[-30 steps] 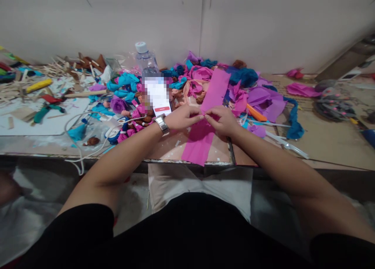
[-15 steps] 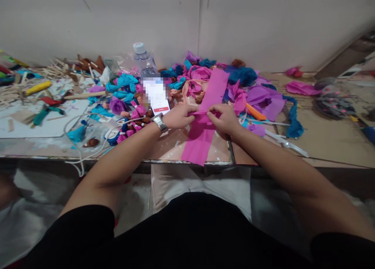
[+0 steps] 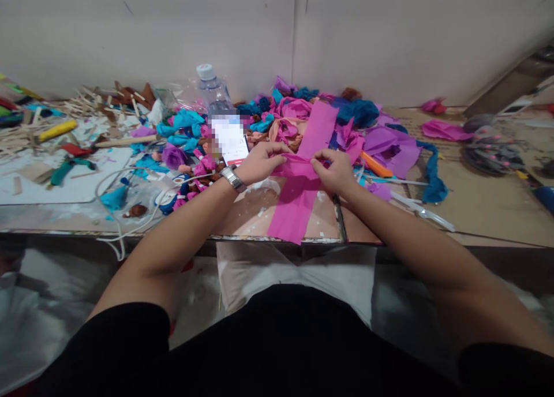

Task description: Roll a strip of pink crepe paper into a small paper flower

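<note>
Between my two hands a short piece of pink crepe paper [image 3: 298, 167] is stretched sideways, its upper edge folded or gathered. My left hand [image 3: 265, 161], with a metal watch on the wrist, pinches its left end. At the other end my right hand [image 3: 334, 169] pinches it between thumb and fingers. Beneath lies a long pink crepe paper strip [image 3: 294, 209], running from the pile at the back to the table's front edge. A phone [image 3: 231, 140] with a lit screen leans just beyond my left hand.
A heap of crumpled coloured crepe paper [image 3: 186, 120] spreads along the back, with a capped water bottle [image 3: 214, 91] in it. Green-handled pliers [image 3: 71, 165], a white cable [image 3: 116, 224] and wood sticks lie left. Scissors [image 3: 426, 212] and an orange-handled tool [image 3: 375, 165] lie right.
My hands have moved slightly apart, and the pinched pink paper is spread wider between them. The long strip beneath has stayed in place.
</note>
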`<state>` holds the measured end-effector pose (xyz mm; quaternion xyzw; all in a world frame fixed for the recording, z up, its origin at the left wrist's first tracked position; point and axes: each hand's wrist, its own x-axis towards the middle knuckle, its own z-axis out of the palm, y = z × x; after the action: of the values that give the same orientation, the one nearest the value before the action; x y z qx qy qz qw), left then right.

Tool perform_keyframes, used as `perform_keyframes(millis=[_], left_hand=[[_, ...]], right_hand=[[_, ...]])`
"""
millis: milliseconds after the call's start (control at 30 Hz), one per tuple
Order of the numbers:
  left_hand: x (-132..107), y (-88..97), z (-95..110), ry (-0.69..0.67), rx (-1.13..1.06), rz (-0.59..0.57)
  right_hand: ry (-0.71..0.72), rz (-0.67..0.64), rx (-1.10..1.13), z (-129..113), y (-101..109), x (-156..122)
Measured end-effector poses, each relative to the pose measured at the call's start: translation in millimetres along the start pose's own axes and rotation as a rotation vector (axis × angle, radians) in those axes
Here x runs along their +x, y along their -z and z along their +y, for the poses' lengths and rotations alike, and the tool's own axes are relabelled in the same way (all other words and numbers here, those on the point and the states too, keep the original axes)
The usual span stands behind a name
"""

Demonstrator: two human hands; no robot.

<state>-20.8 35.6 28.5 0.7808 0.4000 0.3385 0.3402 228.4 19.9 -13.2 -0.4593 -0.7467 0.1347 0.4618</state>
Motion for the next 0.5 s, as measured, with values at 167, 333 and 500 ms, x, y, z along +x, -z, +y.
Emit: perform_keyframes(millis=[167, 333, 500], left_hand=[[-0.5, -3.0, -3.1, -0.023, 0.001, -0.022], [-0.4, -4.7, -9.5, -0.079, -0.012, -0.084], [-1.9, -1.3, -4.6, -0.136, -0.001, 0.001]], right_hand=[[0.070, -0.045, 0.034, -7.1, 1.4, -1.9], [0.094, -0.051, 0.016, -8.0, 0.3, -2.3], [0.063, -0.010, 0.004, -3.0, 0.0, 0.1]])
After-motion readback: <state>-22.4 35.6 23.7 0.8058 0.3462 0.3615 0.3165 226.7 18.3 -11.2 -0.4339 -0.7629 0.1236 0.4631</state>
